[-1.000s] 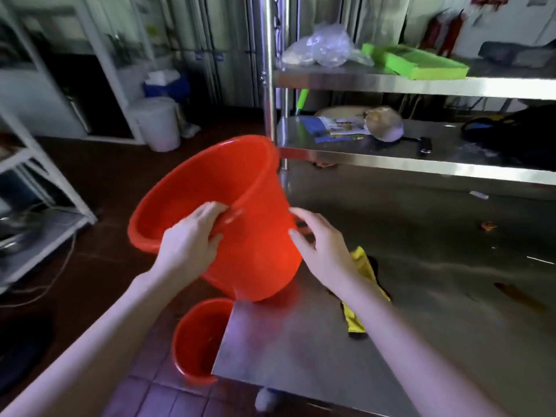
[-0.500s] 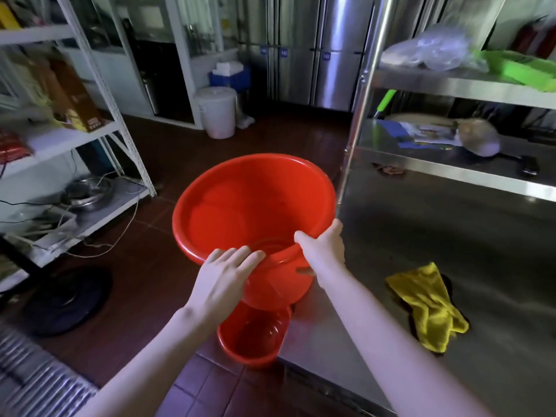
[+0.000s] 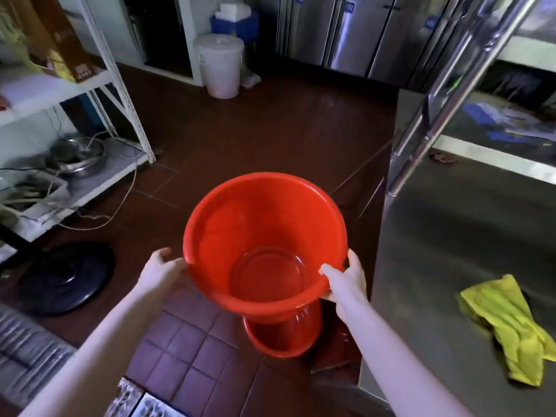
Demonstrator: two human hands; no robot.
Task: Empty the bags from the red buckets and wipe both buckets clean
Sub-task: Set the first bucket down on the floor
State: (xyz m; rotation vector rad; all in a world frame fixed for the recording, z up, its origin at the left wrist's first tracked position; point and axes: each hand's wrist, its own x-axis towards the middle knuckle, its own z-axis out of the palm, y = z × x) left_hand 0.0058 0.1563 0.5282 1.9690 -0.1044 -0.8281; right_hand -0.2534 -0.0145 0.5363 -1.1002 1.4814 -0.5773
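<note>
Head view: right hand [image 3: 346,279] pinches round red plastic bucket [image 3: 264,218] at its rim, left hand [image 3: 159,269] fingers hidden under it; lower level, centred over second red plastic bucket [image 3: 282,341].

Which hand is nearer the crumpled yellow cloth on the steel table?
Right. The right hand grips the red bucket's rim toward the cloth; the left hand is across the bucket.

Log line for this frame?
left hand: holds top bucket | right hand: grips its rim | top bucket: empty, above floor bucket | cloth: on table
</note>
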